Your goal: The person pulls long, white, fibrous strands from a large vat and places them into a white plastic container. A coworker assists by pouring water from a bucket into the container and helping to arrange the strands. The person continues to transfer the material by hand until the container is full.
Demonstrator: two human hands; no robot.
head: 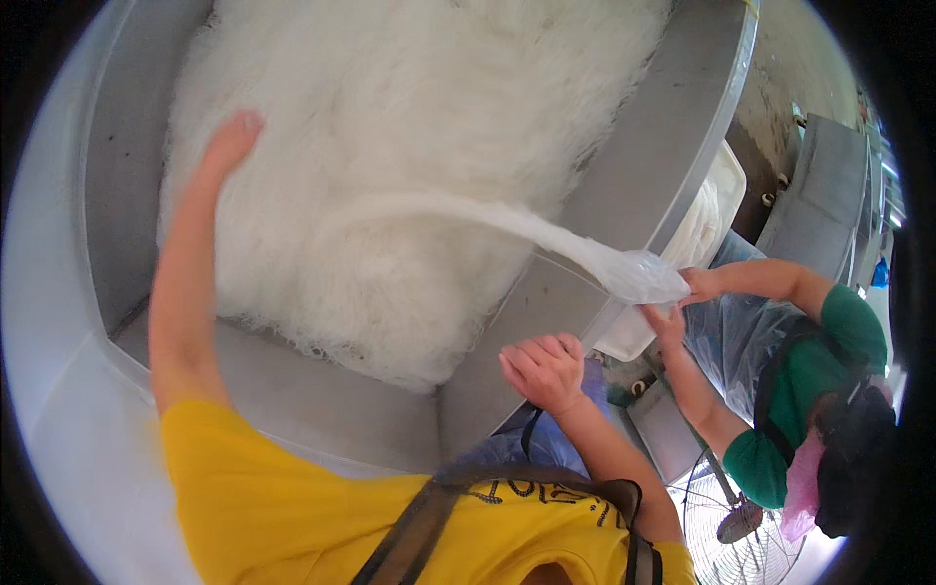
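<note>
My left hand (pixel 235 137) is over the left side of a large mass of fine white strands (pixel 380 95). It is blurred, and whether its fingers hold anything cannot be made out. Metal walls of a deep trough (pixel 621 146) surround the strands. By the trough's near right wall, my right hand (pixel 545 369) is curled into a loose fist, with nothing visible in it. From the mass, a long bundle of strands (pixel 526 225) stretches over the right rim into a clear plastic bag (pixel 647 276). Both hands of a co-worker (pixel 680 296) hold that bag.
The co-worker in a green top (pixel 797 373) stands close on my right. Below the bag, a white tray (pixel 731 183) outside the trough contains more white strands. A wire-caged fan (pixel 738 526) stands at the lower right. Metal equipment (pixel 819 183) lies beyond the co-worker.
</note>
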